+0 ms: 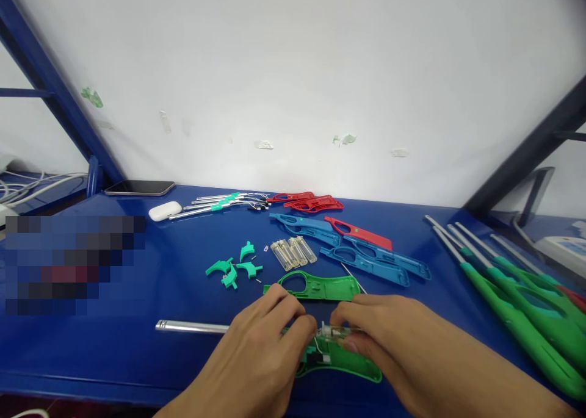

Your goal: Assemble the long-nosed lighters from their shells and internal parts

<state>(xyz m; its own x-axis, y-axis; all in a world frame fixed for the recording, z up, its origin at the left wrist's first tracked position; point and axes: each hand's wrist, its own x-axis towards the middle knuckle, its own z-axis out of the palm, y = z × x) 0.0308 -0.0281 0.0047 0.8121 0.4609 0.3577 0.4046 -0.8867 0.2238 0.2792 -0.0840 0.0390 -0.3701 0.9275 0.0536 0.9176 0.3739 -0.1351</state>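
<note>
Low in the head view lies a green lighter handle half (359,364), its hollow side up, with a metal tube (192,326) reaching out to the left. My left hand (263,345) is closed over its left part, hiding much of it; thumb and forefinger meet close to a white wire. A clear fuel tank (330,331) is pinched in my right hand (389,332), over the green half. The tank's valve end points left towards my left fingertips. A black piece (315,358) sits in the half below. Just behind my hands rests another green handle half (327,287).
Several clear tanks (293,253) and green triggers (222,266) lie ahead. Blue halves (366,265), red halves (361,232) and metal tubes with wires (215,205) are behind them. Green lighters (517,320) lie right. A phone (140,188) and white case (165,211) are back left.
</note>
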